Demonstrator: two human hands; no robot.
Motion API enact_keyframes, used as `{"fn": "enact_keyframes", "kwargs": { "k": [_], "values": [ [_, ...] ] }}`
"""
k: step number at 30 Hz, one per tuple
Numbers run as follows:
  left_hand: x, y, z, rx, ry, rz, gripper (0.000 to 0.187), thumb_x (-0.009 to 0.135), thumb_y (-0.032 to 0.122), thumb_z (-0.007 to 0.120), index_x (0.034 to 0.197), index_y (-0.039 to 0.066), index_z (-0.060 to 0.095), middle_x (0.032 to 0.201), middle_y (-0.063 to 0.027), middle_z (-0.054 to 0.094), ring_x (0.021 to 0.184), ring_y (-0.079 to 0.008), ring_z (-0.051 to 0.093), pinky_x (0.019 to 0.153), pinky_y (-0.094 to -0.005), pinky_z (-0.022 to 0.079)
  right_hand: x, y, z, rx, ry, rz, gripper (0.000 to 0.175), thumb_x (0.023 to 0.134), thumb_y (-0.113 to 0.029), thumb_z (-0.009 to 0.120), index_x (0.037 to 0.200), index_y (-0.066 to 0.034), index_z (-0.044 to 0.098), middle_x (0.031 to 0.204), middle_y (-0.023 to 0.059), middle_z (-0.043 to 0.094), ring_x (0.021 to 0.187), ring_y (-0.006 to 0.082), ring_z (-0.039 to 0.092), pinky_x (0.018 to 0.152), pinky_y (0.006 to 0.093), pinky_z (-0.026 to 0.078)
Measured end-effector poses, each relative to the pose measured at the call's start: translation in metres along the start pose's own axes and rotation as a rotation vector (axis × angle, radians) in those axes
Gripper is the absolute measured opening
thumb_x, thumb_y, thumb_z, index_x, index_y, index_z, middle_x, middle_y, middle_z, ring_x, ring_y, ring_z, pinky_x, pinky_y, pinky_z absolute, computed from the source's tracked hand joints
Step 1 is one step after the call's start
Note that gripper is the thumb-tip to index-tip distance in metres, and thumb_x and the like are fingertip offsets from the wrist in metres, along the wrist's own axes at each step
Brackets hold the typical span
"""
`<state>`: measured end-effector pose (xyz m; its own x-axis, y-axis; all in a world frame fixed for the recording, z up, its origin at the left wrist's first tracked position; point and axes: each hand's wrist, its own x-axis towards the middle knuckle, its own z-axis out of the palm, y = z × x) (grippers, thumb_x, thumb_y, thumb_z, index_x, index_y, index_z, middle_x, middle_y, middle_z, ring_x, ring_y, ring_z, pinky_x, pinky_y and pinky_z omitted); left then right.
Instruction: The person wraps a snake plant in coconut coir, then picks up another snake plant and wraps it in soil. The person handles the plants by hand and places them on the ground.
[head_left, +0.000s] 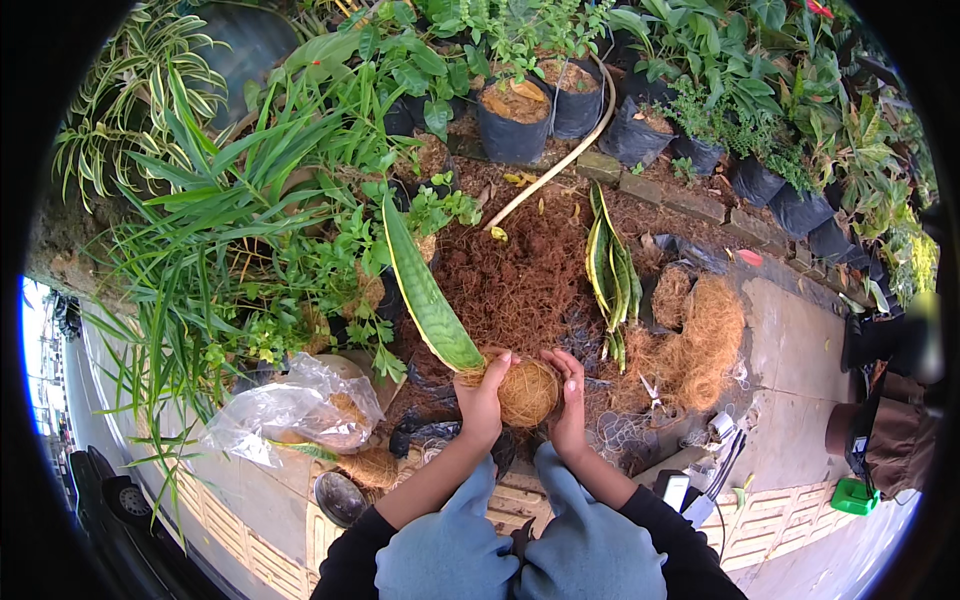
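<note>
Between my two hands is a round ball of coconut fibre (528, 393) with a single snake plant leaf (429, 292) rising from it to the upper left. My left hand (481, 396) grips the ball's left side at the leaf's base, thumb on top. Against the ball's right side lies my right hand (568, 405), its fingers curved over the edge. Beyond the hands spreads a heap of reddish-brown coir (510, 277). Several loose snake plant leaves (613, 270) lie to its right. Farther right are scissors (651, 390) beside a pile of light coconut fibre (709, 337).
A clear plastic bag (300, 412) and a dark round bowl (340, 498) sit at the left. Tangled string (630, 442) lies right of my hands. Black-bagged potted plants (514, 124) and a pale hose (555, 169) are beyond the coir. A person in brown clothing (907, 435) is at the far right.
</note>
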<state>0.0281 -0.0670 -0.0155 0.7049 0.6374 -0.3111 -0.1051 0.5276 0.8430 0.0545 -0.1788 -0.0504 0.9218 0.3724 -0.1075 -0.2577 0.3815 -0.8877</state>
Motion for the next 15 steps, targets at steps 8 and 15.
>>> {"fn": "enact_keyframes", "kwargs": {
  "k": [8,15],
  "values": [
    [-0.001,0.018,0.002,0.142,-0.234,0.035,0.013,0.094,0.012,0.057,0.100,0.000,0.056,0.097,-0.0117,0.065,0.096,-0.0195,0.060,0.090,-0.0342,0.045,0.006,-0.004,0.004,-0.154,0.036,0.040,0.031,0.102,-0.023,0.039,0.114,0.0009,0.056,0.113,0.0091,0.057,0.105,0.0145,0.051,0.096,0.0291,0.039],
    [0.009,0.023,-0.004,0.133,-0.540,0.042,0.018,0.098,0.014,0.052,0.092,-0.001,0.061,0.097,-0.0110,0.066,0.098,-0.0204,0.061,0.091,-0.0352,0.045,0.010,-0.011,0.001,0.276,0.003,0.439,0.037,0.101,-0.031,0.039,0.121,-0.0024,0.052,0.113,0.0093,0.058,0.104,0.0174,0.057,0.092,0.0309,0.045]
  ]
}}
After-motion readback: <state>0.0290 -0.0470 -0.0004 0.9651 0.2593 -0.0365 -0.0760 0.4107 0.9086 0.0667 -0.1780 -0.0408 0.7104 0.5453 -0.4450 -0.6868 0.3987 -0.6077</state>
